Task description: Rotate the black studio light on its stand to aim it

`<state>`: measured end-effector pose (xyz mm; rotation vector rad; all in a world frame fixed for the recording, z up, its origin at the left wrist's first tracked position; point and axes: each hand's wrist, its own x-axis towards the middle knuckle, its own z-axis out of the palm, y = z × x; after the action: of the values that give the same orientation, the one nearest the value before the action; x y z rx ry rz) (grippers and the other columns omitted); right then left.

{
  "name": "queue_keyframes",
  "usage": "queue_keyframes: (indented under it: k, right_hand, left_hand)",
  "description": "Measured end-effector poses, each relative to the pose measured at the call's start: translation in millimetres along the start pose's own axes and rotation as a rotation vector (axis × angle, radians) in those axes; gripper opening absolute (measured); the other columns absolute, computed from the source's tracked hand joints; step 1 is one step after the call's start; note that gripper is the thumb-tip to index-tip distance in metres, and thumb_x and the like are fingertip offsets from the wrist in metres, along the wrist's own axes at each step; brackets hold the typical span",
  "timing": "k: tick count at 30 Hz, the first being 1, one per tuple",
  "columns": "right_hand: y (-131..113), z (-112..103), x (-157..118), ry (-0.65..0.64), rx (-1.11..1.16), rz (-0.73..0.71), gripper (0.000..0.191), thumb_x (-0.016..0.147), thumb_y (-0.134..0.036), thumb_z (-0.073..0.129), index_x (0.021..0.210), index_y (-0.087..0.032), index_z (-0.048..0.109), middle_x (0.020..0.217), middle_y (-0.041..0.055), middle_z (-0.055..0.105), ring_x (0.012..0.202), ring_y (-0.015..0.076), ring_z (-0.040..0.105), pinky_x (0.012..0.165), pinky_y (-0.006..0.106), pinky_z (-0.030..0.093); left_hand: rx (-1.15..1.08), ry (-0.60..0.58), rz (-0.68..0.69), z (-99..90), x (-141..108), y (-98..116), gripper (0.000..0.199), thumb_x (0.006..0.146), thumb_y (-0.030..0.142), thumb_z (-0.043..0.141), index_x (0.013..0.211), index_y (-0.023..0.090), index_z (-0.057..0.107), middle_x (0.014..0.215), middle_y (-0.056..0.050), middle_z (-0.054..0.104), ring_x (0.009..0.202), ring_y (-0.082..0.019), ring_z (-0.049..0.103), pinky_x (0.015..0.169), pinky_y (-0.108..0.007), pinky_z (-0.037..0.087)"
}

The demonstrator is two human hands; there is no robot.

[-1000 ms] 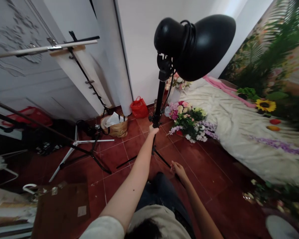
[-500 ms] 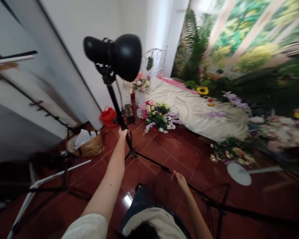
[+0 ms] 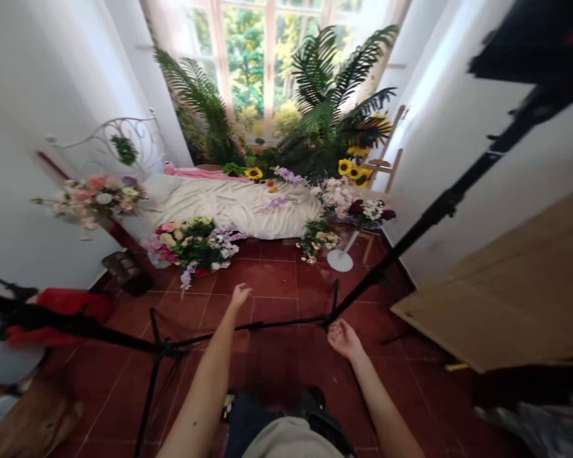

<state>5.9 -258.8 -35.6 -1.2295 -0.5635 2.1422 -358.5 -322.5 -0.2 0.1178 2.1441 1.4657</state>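
Observation:
My left hand (image 3: 241, 296) is held out over the tiled floor, fingers loosely apart, with nothing in it. My right hand (image 3: 344, 337) is palm up with loosely bent fingers and seems to hold nothing. It is nearest to the foot of the right black light stand (image 3: 424, 219), whose pole slants up to a dark lamp head (image 3: 530, 48) cut off at the top right. On the left leans another black light stand (image 3: 109, 334), its legs spread on the floor and its top out of view.
Ahead is a bed with a cream sheet (image 3: 205, 200), ringed by artificial flowers (image 3: 191, 245) and palm leaves (image 3: 319, 83) before a window backdrop (image 3: 243, 57). A brown board (image 3: 510, 280) leans right. A red bag (image 3: 71, 312) and a tan bag (image 3: 42, 413) are left.
My left hand has let go of the left light stand's pole. My view has turned right, so the bed is now ahead and the right light stand shows. My right hand remains low.

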Motion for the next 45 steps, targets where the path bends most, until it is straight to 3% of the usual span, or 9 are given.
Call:
queue_keyframes:
  k: [4,7,10,15,23,27,34,40,45]
  right_hand:
    - [-94,-55,-9,-0.086,0.123,-0.162,0.018,0.077,-0.021,0.048,0.059,-0.022,0.050,0.053,-0.0030,0.048,0.046,0.0100,0.044,0.045,0.020,0.037]
    - [-155,-77,-13,-0.123,0.106,-0.232,0.015,0.078,-0.018,0.046,0.067,-0.022,0.055,0.055,-0.0032,0.047,0.046,0.0103,0.041,0.042,0.019,0.034]
    - [-198,-85,-11,-0.227,0.196,-0.217,0.014,0.080,-0.017,0.045,0.079,-0.020,0.058,0.058,-0.0036,0.048,0.047,0.0089,0.042,0.041,0.016,0.034]
    - [-236,-92,-4,-0.355,0.411,-0.087,0.013,0.082,-0.015,0.046,0.074,-0.018,0.055,0.059,-0.0039,0.051,0.050,0.0063,0.046,0.040,0.011,0.035]
    - [-256,-111,5,-0.486,0.403,0.022,0.009,0.079,-0.010,0.050,0.075,-0.017,0.054,0.063,-0.0031,0.055,0.050,0.0053,0.047,0.038,0.009,0.039]
    - [-262,-116,10,-0.490,0.407,0.036,0.011,0.080,-0.009,0.048,0.083,-0.015,0.057,0.064,-0.0020,0.053,0.052,0.0060,0.047,0.040,0.009,0.041]
    - [-255,-115,18,-0.112,-0.239,-0.372,0.011,0.082,-0.026,0.055,0.077,-0.016,0.054,0.068,0.0018,0.057,0.053,0.0085,0.048,0.044,0.016,0.040]
    - [-250,-130,1,0.321,-1.184,-0.878,0.015,0.085,-0.022,0.048,0.098,-0.023,0.055,0.097,0.0085,0.059,0.093,0.0195,0.054,0.074,0.027,0.042]
    - [-299,-128,-8,0.277,-1.115,-1.016,0.038,0.075,-0.013,0.054,0.112,-0.019,0.050,0.109,0.0110,0.055,0.098,0.0199,0.051,0.083,0.031,0.043]
  left_hand:
    - [-0.067,-0.682,0.254,144.1,-78,27,0.021,0.067,0.007,0.066,0.088,0.011,0.060,0.070,-0.004,0.065,0.069,-0.012,0.063,0.075,-0.028,0.050]
    - [-0.104,-0.975,0.454,230.7,-145,50,0.025,0.069,0.016,0.067,0.093,0.011,0.061,0.080,-0.008,0.067,0.076,-0.014,0.063,0.080,-0.031,0.048]
    - [-0.130,-1.035,0.586,298.9,-206,70,0.037,0.065,0.020,0.071,0.099,0.012,0.059,0.096,-0.013,0.065,0.088,-0.017,0.062,0.085,-0.034,0.047]
    - [-0.234,-0.851,0.726,371.5,-266,97,0.053,0.063,0.018,0.072,0.112,0.015,0.052,0.115,-0.013,0.059,0.106,-0.020,0.056,0.093,-0.035,0.042]
    - [-0.277,-0.590,0.714,428.5,-295,114,0.028,0.069,0.031,0.066,0.092,0.014,0.061,0.085,-0.007,0.065,0.078,-0.015,0.061,0.077,-0.027,0.046]
    - [-0.200,-0.478,0.625,442.4,-296,111,0.034,0.069,0.045,0.064,0.081,0.013,0.064,0.069,-0.005,0.064,0.068,-0.015,0.060,0.066,-0.024,0.045]
    - [0.020,-0.289,0.598,451.1,-293,114,0.031,0.068,0.044,0.064,0.066,0.013,0.064,0.061,-0.007,0.062,0.061,-0.016,0.059,0.058,-0.022,0.042]
    - [0.058,-0.265,0.592,453.6,-295,115,0.023,0.068,0.033,0.062,0.063,0.011,0.064,0.060,-0.008,0.062,0.061,-0.018,0.060,0.056,-0.023,0.042]
    - [0.060,-0.277,0.589,453.5,-291,113,0.022,0.068,0.033,0.062,0.064,0.011,0.065,0.064,-0.010,0.064,0.062,-0.019,0.061,0.057,-0.024,0.042]
